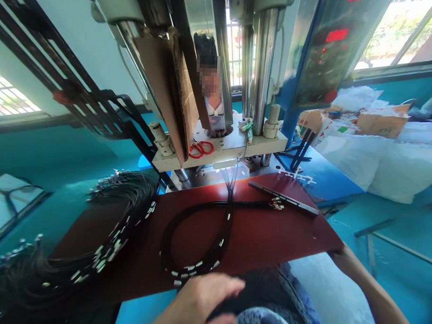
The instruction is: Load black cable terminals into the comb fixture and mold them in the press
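My left hand [200, 298] hovers at the near edge of a dark red board [263, 234], fingers stretched out and holding nothing, just below the white-tipped ends of a looped bundle of black cables [199, 227]. The loop's other ends run up under the press plate [230, 146]. My right forearm [370, 290] reaches to the board's right corner, where the hand is hidden under the edge. A far bigger heap of the same cables [118, 210] lies on the left.
A thin metal bar [285, 198] lies at the board's far right. Red scissors [201, 148] sit on the press plate beside a cardboard sheet [176, 89]. Another person [210, 81] stands behind the machine. A control panel [326, 47] and white bags [379, 163] are on the right.
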The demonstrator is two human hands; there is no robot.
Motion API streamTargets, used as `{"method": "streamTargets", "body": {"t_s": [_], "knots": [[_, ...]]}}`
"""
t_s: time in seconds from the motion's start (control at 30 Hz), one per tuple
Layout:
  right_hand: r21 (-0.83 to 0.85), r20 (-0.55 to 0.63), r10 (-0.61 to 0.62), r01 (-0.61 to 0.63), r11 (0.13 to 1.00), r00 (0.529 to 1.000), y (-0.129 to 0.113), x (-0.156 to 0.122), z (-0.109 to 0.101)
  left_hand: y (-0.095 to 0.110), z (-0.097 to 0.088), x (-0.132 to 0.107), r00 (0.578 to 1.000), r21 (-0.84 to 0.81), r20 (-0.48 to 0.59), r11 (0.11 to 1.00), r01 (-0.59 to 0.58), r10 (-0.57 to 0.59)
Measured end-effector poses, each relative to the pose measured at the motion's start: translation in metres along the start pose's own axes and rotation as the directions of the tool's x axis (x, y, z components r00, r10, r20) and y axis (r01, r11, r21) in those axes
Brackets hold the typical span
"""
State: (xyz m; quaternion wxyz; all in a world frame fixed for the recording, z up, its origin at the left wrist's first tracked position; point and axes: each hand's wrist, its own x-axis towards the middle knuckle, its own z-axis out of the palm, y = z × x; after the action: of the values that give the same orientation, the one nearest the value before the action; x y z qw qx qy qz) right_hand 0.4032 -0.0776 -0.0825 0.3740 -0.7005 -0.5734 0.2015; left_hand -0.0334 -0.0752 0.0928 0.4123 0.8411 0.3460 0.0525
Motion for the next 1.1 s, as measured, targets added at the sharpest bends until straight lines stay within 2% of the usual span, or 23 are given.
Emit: {"method": "streamTargets", "body": {"t_s": [0.1,0.17,0.23,0.3,0.4,0.5,0.57,0.6,0.67,0.73,0.8,0.87,0.93,0.97,1.03,1.1], "knots": [[0.043,0.015,0.02,-0.02,0.999,1.0,-0.009,0.015,-0.021,0.02,-0.014,0.089,0.967,0.136,-0.207,0.983,-0.123,0.15],[0.018,-0.019,0.05,-0.05,0.999,0.999,-0.022,0.023,-0.036,0.017,-0.018,0.144,0.941,0.308,-0.306,0.95,-0.049,0.148],[-0.027,-0.072,0.043,-0.045,0.999,0.996,-0.04,0.029,-0.048,0.01,-0.018,0.184,0.947,0.442,-0.307,0.896,0.049,0.099],[-0.093,-0.093,-0.005,-0.004,0.996,0.996,-0.061,0.035,-0.053,0.005,-0.016,0.206,0.959,0.545,-0.279,0.831,0.11,0.057],[-0.233,0.01,-0.136,0.134,0.963,0.991,-0.097,0.043,-0.045,0.004,-0.014,0.216,0.981,0.604,-0.195,0.789,0.116,0.005],[-0.451,0.155,-0.27,0.312,0.836,0.95,-0.133,0.053,-0.025,0.006,-0.016,0.217,0.998,0.587,-0.055,0.808,0.054,-0.027],[-0.611,0.215,-0.268,0.343,0.713,0.939,-0.151,0.059,-0.014,0.007,-0.018,0.218,1.0,0.589,0.011,0.808,-0.003,-0.004],[-0.651,0.236,-0.231,0.33,0.683,0.944,-0.158,0.063,-0.01,0.007,-0.019,0.219,0.999,0.589,0.033,0.807,-0.035,0.019],[-0.635,0.284,-0.119,0.279,0.72,0.951,-0.165,0.071,-0.007,0.006,-0.022,0.219,0.996,0.553,0.054,0.829,-0.088,0.07],[-0.54,0.36,-0.023,0.228,0.811,0.933,-0.165,0.078,-0.01,0.004,-0.026,0.216,0.992,0.418,0.036,0.9,-0.121,0.117],[-0.47,0.41,0.016,0.196,0.861,0.912,-0.16,0.081,-0.014,0.002,-0.03,0.212,0.993,0.168,0.004,0.978,-0.121,0.122],[-0.372,0.407,0.033,0.132,0.919,0.913,-0.156,0.078,-0.017,0.001,-0.033,0.209,0.994,-0.077,0.001,0.991,-0.109,0.11],[-0.094,0.349,0.021,0.013,0.996,0.937,-0.157,0.069,-0.015,0.0,-0.033,0.21,0.996,-0.207,0.021,0.975,-0.076,0.082],[0.083,0.294,0.005,-0.03,0.996,0.956,-0.159,0.064,-0.012,0.0,-0.032,0.211,0.998,-0.234,0.032,0.971,-0.051,0.06],[0.368,0.158,-0.015,-0.045,0.929,0.987,-0.166,0.054,-0.004,0.001,-0.028,0.216,0.999,-0.251,0.048,0.968,0.015,-0.003],[0.476,0.06,-0.018,-0.012,0.879,0.998,-0.172,0.049,0.008,0.002,-0.025,0.222,0.997,-0.266,0.056,0.962,0.066,-0.053]]}}
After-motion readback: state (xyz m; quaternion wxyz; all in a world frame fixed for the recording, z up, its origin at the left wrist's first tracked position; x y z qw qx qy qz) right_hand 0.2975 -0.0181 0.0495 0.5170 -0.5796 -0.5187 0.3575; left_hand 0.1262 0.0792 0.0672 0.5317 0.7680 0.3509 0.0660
